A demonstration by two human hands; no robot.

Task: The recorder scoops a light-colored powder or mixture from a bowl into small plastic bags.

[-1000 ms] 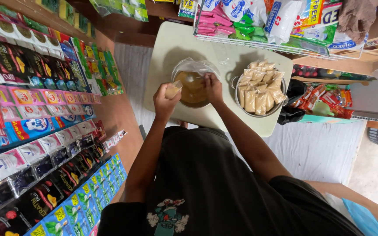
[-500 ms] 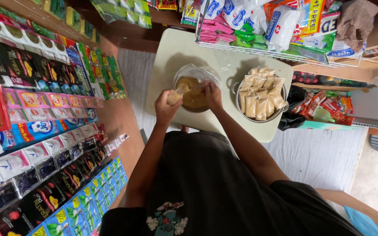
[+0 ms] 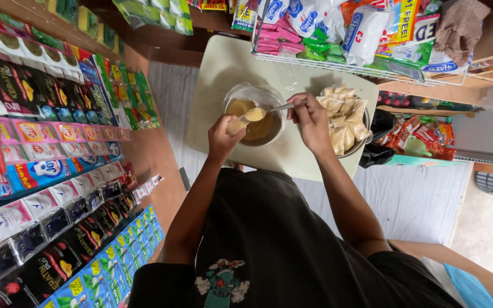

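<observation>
My right hand point(image 3: 310, 118) is closed round the handle of a metal spoon point(image 3: 269, 109), its heaped end of yellow powder point(image 3: 255, 114) hanging over the bowl point(image 3: 256, 117). My left hand point(image 3: 223, 137) is pinched shut on a small clear bag point(image 3: 235, 125), held at the bowl's near-left rim right by the spoon tip. The bowl sits mid-table point(image 3: 223, 68); just beside it, at the table's right edge, a metal bowl point(image 3: 346, 120) is piled with filled packets. A wire rack of packaged goods point(image 3: 360, 34) overhangs the far edge.

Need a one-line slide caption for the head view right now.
Right hand spoons yellow powder from bowl toward small bag in left hand, beside bowl of filled bags.
</observation>
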